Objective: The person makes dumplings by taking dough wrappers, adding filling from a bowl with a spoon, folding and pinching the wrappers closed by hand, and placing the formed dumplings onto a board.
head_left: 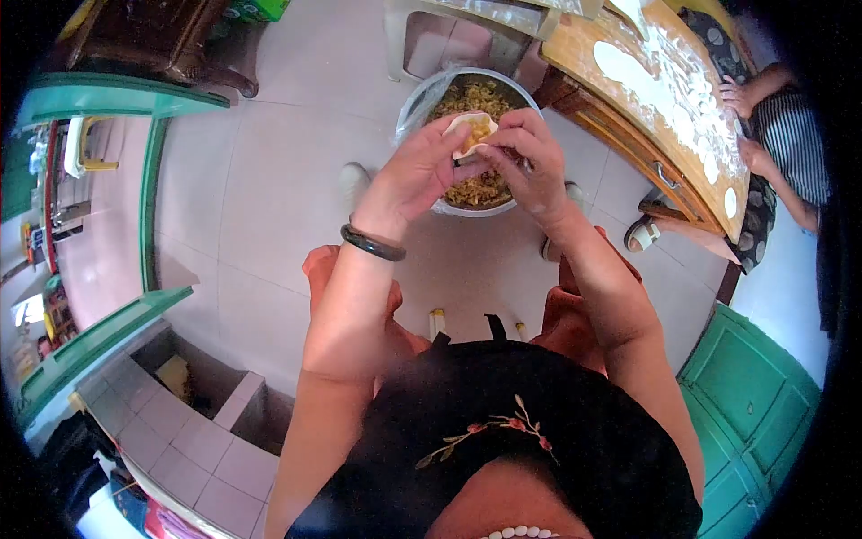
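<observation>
My left hand (418, 171), with a dark bangle on the wrist, cradles a dumpling wrapper (460, 149) of white dough with yellowish filling (479, 128) showing in its middle. The fingers of my right hand (532, 166) are closed on the wrapper's right edge. Its top is still open, and the edge curls up around the filling. Both hands are above a large metal basin (523, 90) of chopped filling (480, 191). Clear plastic film (429, 94) hangs over the basin's left rim. My hands cover part of the filling.
At the upper right stands a floury wooden table (575, 54) with several round wrappers (620, 63). Another person's hands (750, 126) rest at its far side. A plastic stool (395, 36) is behind the basin. Green doors (754, 395) stand at lower right, a tiled ledge (197, 449) at lower left.
</observation>
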Demonstrator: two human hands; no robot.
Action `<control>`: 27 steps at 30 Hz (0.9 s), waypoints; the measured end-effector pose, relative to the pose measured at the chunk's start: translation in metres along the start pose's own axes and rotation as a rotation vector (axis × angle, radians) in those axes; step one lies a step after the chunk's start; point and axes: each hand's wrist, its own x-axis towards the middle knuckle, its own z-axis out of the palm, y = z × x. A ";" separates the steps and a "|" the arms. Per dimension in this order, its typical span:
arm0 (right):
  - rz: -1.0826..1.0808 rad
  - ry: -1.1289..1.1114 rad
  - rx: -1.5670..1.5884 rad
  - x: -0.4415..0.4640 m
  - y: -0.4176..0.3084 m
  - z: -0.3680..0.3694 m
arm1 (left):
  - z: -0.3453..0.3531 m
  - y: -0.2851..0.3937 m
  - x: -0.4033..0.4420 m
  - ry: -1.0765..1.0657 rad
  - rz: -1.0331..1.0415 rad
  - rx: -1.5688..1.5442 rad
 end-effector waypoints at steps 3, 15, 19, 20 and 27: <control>0.143 0.007 0.082 0.002 0.004 -0.002 | 0.008 -0.005 0.002 0.045 0.010 0.224; 0.297 0.076 0.195 -0.003 0.012 -0.006 | 0.007 -0.016 0.010 0.142 -0.014 0.293; 0.394 0.085 0.214 -0.004 0.007 -0.006 | 0.002 -0.017 0.011 0.135 -0.039 0.277; 0.399 0.076 0.219 -0.003 0.005 -0.007 | 0.002 -0.017 0.011 0.130 -0.051 0.276; 0.333 -0.014 0.260 -0.008 0.018 -0.011 | 0.008 -0.015 0.012 0.123 -0.039 0.364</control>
